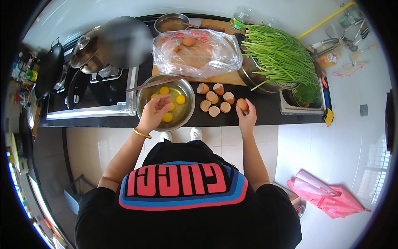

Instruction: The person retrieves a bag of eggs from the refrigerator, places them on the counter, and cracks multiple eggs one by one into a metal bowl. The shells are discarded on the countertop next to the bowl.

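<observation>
My left hand (pixel 154 112) hovers over a steel bowl (pixel 192 108) with its fingers loosely curved and apart, and nothing shows in them. Several raw yolks (pixel 180 99) lie in clear egg white inside the bowl, partly covered by that hand. Long wooden chopsticks (pixel 154 84) rest across the bowl's far side. To the right, my right hand (pixel 247 116) grips a brown egg (pixel 242 104) at the counter's front edge. Between the hands, several broken eggshells (pixel 212 97) stand together on the dark counter.
Behind the bowl, a clear plastic bag (pixel 224 58) with a brown egg (pixel 189 41) lies on a wooden board (pixel 232 78). Green stalks (pixel 280 54) cover a pot at right, near the sink (pixel 298 110). The stove (pixel 89 91) carries a lidded pot (pixel 85 54) at left.
</observation>
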### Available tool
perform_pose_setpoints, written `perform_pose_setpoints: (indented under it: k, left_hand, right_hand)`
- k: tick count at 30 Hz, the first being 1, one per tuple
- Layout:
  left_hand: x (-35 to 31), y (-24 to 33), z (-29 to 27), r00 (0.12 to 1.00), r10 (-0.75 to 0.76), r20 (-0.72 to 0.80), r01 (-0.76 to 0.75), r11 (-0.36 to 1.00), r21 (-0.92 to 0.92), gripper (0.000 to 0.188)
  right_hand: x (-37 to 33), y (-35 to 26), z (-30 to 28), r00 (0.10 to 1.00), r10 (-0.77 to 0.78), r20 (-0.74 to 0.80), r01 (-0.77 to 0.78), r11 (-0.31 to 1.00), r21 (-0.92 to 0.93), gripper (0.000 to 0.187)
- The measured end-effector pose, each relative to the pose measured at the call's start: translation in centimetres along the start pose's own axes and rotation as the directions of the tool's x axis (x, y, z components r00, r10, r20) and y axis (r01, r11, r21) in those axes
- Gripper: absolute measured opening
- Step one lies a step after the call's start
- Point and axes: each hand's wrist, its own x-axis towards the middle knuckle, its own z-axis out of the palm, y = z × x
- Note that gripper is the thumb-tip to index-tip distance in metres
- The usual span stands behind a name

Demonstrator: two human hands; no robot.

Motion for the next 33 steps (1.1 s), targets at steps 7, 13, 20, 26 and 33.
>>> perform_pose_setpoints:
  k: [7,13,20,26,33]
  left_hand:
    - [1.8,1.5,-1.3,0.991,0.129,0.029,-0.13,0.992,0.011,0.042]
    - [1.8,3.4,-3.2,0.93,0.272,0.247,-0.309,0.943,0.123,0.056]
    - [1.0,2.4,-3.6,0.937,0.324,0.133,-0.345,0.919,0.19,0.041]
    - [0.6,0.9,-3.6,0.965,0.26,0.011,-0.256,0.94,0.225,0.043]
    - [0.7,1.0,-3.3,0.985,0.171,0.003,-0.163,0.931,0.328,0.043]
  right_hand:
    - [1.4,-11.4,6.4,0.794,0.008,0.608,-0.388,0.777,0.496,0.042]
    - [1.1,-14.7,11.8,0.397,0.041,0.917,-0.725,0.626,0.286,0.035]
    - [0.7,-15.4,13.4,0.32,0.008,0.947,-0.704,0.671,0.232,0.034]
    - [-0.3,-14.5,14.2,0.473,-0.169,0.865,-0.515,0.744,0.427,0.046]
    - [-0.1,-13.8,14.7,0.484,-0.19,0.854,-0.072,0.964,0.255,0.05]
